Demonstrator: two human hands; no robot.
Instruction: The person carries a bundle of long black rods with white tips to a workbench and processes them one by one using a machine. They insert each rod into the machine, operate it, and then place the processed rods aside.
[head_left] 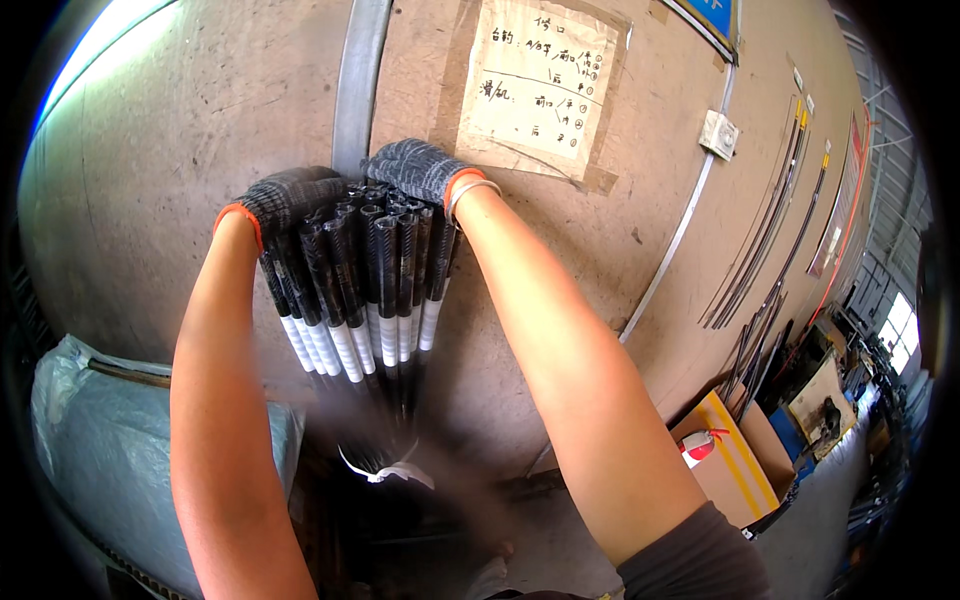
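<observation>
A bundle of long black rods (pixel 387 265), like fishing rod blanks, stands against the brown wall board. Each rod has a patterned black upper part and a white band below it. Their lower ends run down into a dark container with a white rim (pixel 405 472). My left hand (pixel 290 200), in a dark grey knit glove with an orange cuff, closes around the upper left side of the bundle. My right hand (pixel 415 170), gloved alike, is cupped over the top right and far side. The fingertips of both hands are hidden behind the rods.
A handwritten paper sheet (pixel 540 80) is taped to the wall board, right of a metal strip (pixel 361 90). Plastic sheeting (pixel 110 450) covers something at lower left. At right are a cardboard box (pixel 725 460), a red and white object (pixel 700 445) and thin rods (pixel 765 225) on the wall.
</observation>
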